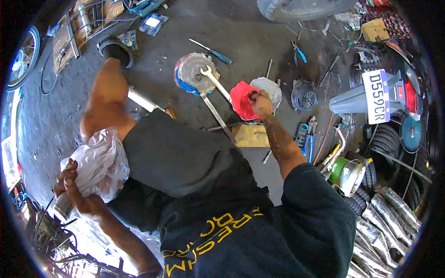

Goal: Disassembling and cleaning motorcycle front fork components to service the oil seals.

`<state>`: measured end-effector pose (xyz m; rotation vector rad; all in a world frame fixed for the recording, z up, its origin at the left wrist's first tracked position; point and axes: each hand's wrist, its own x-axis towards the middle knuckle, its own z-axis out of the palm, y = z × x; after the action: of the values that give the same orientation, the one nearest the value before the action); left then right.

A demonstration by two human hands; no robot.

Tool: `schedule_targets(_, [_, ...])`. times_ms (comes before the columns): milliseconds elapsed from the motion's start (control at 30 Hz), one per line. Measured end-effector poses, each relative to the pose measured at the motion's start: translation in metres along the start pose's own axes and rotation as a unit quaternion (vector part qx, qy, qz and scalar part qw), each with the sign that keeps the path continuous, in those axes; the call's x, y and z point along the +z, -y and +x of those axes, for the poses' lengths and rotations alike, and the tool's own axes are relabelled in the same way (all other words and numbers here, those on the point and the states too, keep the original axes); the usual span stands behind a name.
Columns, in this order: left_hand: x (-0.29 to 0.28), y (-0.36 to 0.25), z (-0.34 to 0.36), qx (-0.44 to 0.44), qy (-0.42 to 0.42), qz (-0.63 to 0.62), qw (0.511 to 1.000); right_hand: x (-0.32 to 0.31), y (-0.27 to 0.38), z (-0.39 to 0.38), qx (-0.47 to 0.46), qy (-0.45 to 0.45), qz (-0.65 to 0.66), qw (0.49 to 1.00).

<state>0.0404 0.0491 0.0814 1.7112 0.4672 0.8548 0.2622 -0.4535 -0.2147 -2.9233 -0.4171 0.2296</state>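
On the left, a crinkled clear plastic bag [103,162] is bunched up beside my knee, and the fingers of my left hand [72,185] are closed on it. My right hand [263,105] reaches out over a red bowl-like container [242,98]. Its fingers pinch a small dark ring-shaped part [253,95]. A pale grey round piece [270,90] lies just behind the red container. A combination wrench [215,83] leans from a round can lid or disc [194,74] toward the red container. Below them, a flat metal bar [217,116] slants across the floor.
A screwdriver [219,55] and blue-handled pliers [299,52] lie farther off. To the right are a motorcycle rear fender [350,99] with a plate, a green-and-white can [346,176] and tires [387,141]. A yellowish cardboard piece [252,135] lies near my right forearm.
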Motion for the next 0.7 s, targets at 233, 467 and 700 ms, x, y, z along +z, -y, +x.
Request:
schedule_targets(233, [0.021, 0.0, 0.003, 0.019, -0.019, 0.061, 0.998, -0.019, -0.02, -0.005, 0.26, 0.101, 0.78, 0.56])
schedule_targets(467, [0.031, -0.009, 0.009, 0.056, -0.028, -0.011, 0.998, -0.129, 0.095, 0.005, 0.183, 0.171, 0.873, 0.419])
schedule_targets(700, [0.05, -0.05, 0.022, -0.086, -0.009, 0.124, 0.989, -0.23, 0.242, 0.03, -0.039, 0.303, 0.797, 0.522])
